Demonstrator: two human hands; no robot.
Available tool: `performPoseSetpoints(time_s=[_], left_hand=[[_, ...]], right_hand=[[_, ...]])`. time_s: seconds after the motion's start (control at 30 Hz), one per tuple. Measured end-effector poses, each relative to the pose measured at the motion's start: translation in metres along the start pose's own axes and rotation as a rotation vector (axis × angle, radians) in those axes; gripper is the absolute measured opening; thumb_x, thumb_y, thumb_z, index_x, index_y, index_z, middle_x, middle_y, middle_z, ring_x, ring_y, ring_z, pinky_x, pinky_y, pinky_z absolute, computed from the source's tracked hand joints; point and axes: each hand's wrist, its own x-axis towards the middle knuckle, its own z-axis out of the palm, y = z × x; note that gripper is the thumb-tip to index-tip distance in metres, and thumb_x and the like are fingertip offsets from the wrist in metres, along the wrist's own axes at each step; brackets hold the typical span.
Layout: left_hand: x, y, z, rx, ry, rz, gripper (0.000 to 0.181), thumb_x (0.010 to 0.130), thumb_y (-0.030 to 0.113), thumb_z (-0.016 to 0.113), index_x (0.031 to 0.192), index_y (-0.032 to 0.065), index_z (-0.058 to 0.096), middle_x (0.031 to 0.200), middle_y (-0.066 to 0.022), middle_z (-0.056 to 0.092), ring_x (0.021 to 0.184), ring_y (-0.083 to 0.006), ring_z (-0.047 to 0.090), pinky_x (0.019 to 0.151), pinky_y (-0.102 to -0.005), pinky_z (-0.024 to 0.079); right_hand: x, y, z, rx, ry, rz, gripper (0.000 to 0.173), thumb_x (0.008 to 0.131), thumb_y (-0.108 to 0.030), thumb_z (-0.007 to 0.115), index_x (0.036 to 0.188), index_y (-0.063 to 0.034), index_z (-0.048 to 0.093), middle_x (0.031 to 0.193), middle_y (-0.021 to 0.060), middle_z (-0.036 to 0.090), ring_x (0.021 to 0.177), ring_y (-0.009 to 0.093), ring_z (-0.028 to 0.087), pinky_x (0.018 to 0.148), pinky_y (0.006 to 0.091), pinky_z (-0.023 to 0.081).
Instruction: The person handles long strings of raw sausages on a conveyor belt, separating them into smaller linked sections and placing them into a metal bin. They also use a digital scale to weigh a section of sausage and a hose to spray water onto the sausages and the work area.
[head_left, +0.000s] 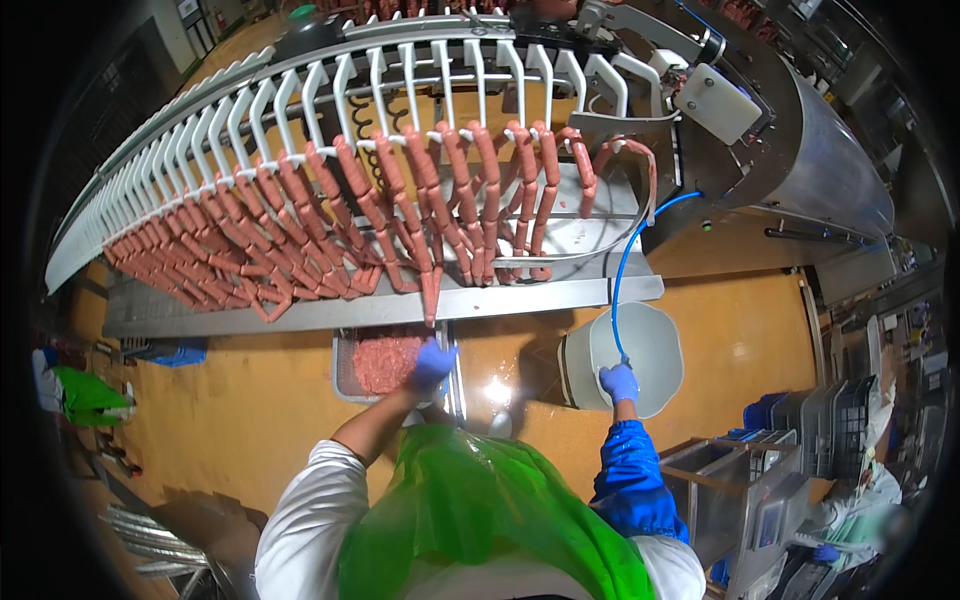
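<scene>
My right hand (619, 383), in a blue glove, is closed around the end of a thin blue hose (619, 281). It is over the near left side of a tall grey bin (654, 360). My blue-gloved left hand (434, 363) is above the right side of a grey crate (341, 375) of ground meat (384, 366). Its thumb points out to the right, but its fingers are too blurred to read. Just beyond that hand dangles the lower end of a sausage strand (430, 300). Linked sausages (465, 195) hang in loops from a curved row of white hooks (349, 75).
A long metal tray (525, 296) runs under the sausages. At right stands a large steel machine (832, 165), with a metal cart (720, 487) and stacked crates (817, 427) nearer me. One person (82, 394) is at far left, another (862, 510) at lower right. The floor (225, 420) shines wet in places.
</scene>
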Motion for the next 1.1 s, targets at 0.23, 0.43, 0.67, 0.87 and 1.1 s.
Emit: performPoseSetpoints(time_s=[0.23, 0.43, 0.67, 0.87, 1.1], left_hand=[[0.053, 0.174, 0.057, -0.843, -0.738, 0.240, 0.041, 0.091, 0.037, 0.055, 0.113, 0.0026, 0.059, 0.102, -0.0081, 0.063, 0.088, -0.0186, 0.059, 0.072, -0.0330, 0.050], [0.106, 0.247, 0.019, -0.663, -0.374, -0.068, 0.031, 0.092, 0.030, 0.052, 0.094, 0.0011, 0.064, 0.076, -0.0046, 0.063, 0.068, -0.0163, 0.057, 0.064, -0.0301, 0.046], [0.121, 0.298, -0.025, -0.381, -0.262, 0.455, 0.026, 0.093, 0.014, 0.045, 0.098, -0.0022, 0.064, 0.083, -0.0062, 0.061, 0.072, -0.0136, 0.055, 0.066, -0.0284, 0.046], [0.096, 0.355, -0.092, -1.523, -0.545, 0.103, 0.049, 0.099, 0.034, 0.040, 0.133, -0.0010, 0.042, 0.116, -0.0149, 0.060, 0.105, -0.0248, 0.060, 0.090, -0.0372, 0.050], [0.075, 0.377, -0.057, -0.968, -0.594, 0.251, 0.038, 0.100, 0.035, 0.041, 0.109, 0.0026, 0.058, 0.077, -0.0027, 0.055, 0.071, -0.0114, 0.053, 0.066, -0.0259, 0.048]], right_hand=[[-0.070, -0.150, -0.093, 0.373, 0.226, -0.838, 0.032, 0.093, -0.027, 0.048, 0.105, -0.0023, 0.065, 0.103, 0.0196, 0.064, 0.096, 0.036, 0.059, 0.088, 0.0425, 0.046], [0.001, -0.164, -0.173, 0.760, 0.177, -0.656, 0.034, 0.095, -0.025, 0.050, 0.114, 0.0015, 0.060, 0.105, 0.0200, 0.063, 0.098, 0.032, 0.061, 0.087, 0.0351, 0.046], [0.041, -0.269, -0.304, 1.095, -0.113, -0.720, 0.043, 0.095, -0.037, 0.053, 0.111, 0.0019, 0.061, 0.096, 0.0078, 0.066, 0.077, 0.017, 0.060, 0.073, 0.0317, 0.049], [-0.020, -0.197, -0.284, 0.914, 0.131, -1.281, 0.025, 0.093, -0.021, 0.053, 0.089, 0.0019, 0.064, 0.076, 0.0131, 0.063, 0.065, 0.021, 0.058, 0.066, 0.0337, 0.047], [-0.033, -0.081, -0.104, 0.774, -0.048, -1.153, 0.009, 0.082, -0.010, 0.060, 0.088, -0.0047, 0.064, 0.080, 0.0150, 0.062, 0.074, 0.033, 0.062, 0.065, 0.0396, 0.048]])
